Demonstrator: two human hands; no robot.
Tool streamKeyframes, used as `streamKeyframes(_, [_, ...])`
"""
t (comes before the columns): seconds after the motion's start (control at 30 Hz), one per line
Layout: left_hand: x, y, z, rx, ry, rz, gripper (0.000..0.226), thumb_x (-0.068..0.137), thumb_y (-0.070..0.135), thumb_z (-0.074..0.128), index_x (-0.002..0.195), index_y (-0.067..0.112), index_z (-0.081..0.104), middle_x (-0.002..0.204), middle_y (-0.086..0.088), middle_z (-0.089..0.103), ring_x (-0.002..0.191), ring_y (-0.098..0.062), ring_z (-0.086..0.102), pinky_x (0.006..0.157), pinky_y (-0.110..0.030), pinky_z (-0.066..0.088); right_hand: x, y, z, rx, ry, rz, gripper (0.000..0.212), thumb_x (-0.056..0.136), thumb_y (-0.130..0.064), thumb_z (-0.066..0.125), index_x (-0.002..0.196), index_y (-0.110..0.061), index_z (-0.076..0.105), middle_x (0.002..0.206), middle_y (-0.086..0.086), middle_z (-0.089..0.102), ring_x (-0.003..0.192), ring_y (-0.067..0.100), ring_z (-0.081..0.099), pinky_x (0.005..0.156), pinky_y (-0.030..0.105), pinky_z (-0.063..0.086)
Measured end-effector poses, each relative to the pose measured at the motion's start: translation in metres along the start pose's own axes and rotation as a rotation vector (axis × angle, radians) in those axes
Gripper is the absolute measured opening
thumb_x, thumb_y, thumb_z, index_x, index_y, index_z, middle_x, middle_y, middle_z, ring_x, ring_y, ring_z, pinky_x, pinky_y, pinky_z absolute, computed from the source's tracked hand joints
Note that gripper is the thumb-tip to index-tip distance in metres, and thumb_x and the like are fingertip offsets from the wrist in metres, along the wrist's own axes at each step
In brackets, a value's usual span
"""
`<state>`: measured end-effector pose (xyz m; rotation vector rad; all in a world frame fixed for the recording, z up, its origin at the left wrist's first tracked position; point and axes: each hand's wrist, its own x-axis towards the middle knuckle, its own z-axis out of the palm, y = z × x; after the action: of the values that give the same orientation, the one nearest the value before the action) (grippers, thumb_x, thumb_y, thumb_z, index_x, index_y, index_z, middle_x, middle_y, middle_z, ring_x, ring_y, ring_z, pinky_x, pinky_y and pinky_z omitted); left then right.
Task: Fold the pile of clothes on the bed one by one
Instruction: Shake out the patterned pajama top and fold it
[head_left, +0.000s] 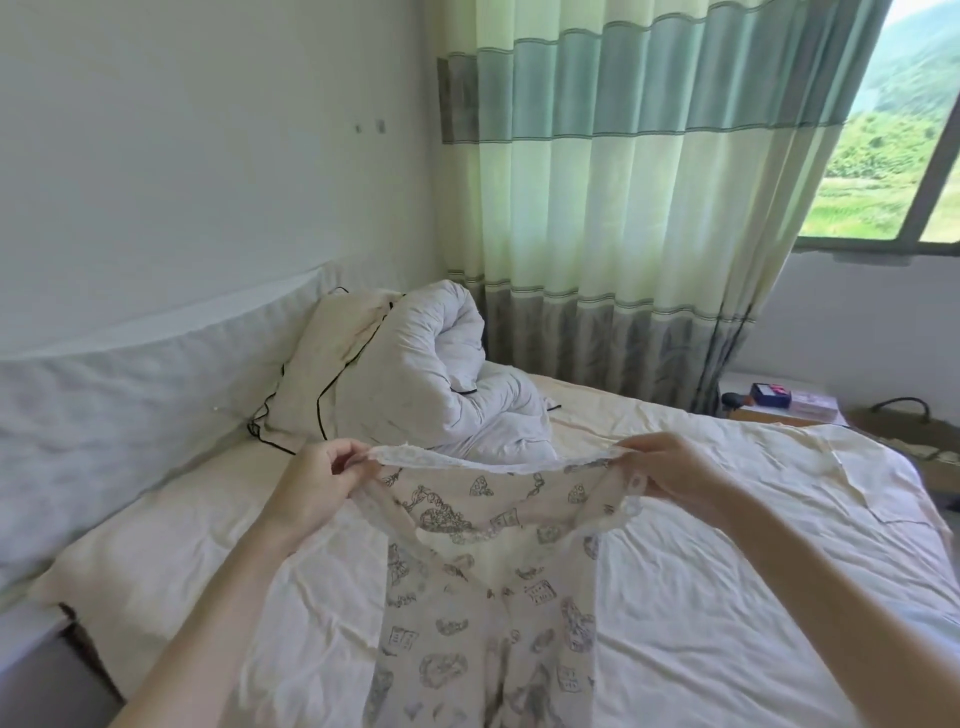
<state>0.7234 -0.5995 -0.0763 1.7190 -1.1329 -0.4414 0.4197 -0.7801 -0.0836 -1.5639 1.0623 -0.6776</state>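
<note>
Left hand (324, 480) and right hand (670, 470) each pinch a lace-trimmed top corner; the sheer cream printed garment (483, 597) hangs lengthwise below both grips, toward the person

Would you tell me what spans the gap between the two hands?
In the head view, the printed garment's lace edge stretches between the left hand and right hand.

On the bed (727, 571), a garment (483, 597) lies in the near middle, a rolled quilt (441, 374) and pillow (332, 364) behind it, the curtain (623, 208) beyond them.
</note>
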Motion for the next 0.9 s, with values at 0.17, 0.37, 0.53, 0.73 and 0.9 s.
streamKeyframes(0.17, [0.009,0.005,-0.007,-0.061,-0.036,-0.074,0.014,0.096,0.009,0.051,0.088,0.009,0.063,0.074,0.000,0.061,0.065,-0.012,0.055,0.061,-0.025,0.046,0.003,-0.026,0.014,0.523,-0.113,0.323,0.020,0.096,0.002,0.042,0.088,0.006,0.059,0.072,0.016,0.067,0.064,0.025,0.065,0.055,0.031,0.055])
streamKeyframes(0.37, [0.023,0.015,-0.021,-0.662,-0.209,-0.372,0.020,0.098,0.003,0.039,0.089,0.001,0.056,0.072,-0.014,0.064,0.060,-0.020,0.064,0.062,-0.033,0.053,0.006,-0.056,0.020,0.554,-0.133,0.336,0.023,0.101,-0.007,0.034,0.099,0.003,0.054,0.097,0.017,0.060,0.085,0.029,0.058,0.073,0.041,0.047])
streamKeyframes(0.53, [0.027,0.009,-0.038,-0.558,-0.347,-0.294,0.055,0.079,0.029,0.073,0.123,0.005,0.050,0.109,-0.021,0.064,0.095,-0.033,0.061,0.075,-0.040,0.054,0.006,-0.056,0.021,0.512,-0.131,0.234,0.022,0.099,-0.014,0.046,0.100,0.002,0.061,0.084,0.017,0.066,0.073,0.026,0.063,0.068,0.038,0.055])
streamKeyframes(0.73, [0.032,0.000,-0.049,-0.513,-0.445,-0.090,0.020,0.076,0.005,0.064,0.090,0.018,0.058,0.082,-0.028,0.053,0.082,-0.034,0.055,0.064,-0.039,0.050,0.006,-0.047,0.018,0.480,-0.095,-0.021,0.006,0.087,-0.011,0.061,0.088,-0.008,0.065,0.075,0.010,0.068,0.062,0.018,0.066,0.051,0.028,0.055])
streamKeyframes(0.9, [0.042,-0.005,-0.048,-0.389,-0.320,-0.027,0.042,0.088,-0.008,0.049,0.060,0.016,0.070,0.072,-0.002,0.062,0.078,-0.016,0.053,0.066,-0.021,0.044,0.007,-0.055,0.014,0.478,-0.195,-0.152,0.014,0.087,0.002,0.054,0.083,-0.011,0.056,0.074,0.008,0.056,0.063,0.018,0.055,0.048,0.024,0.048])
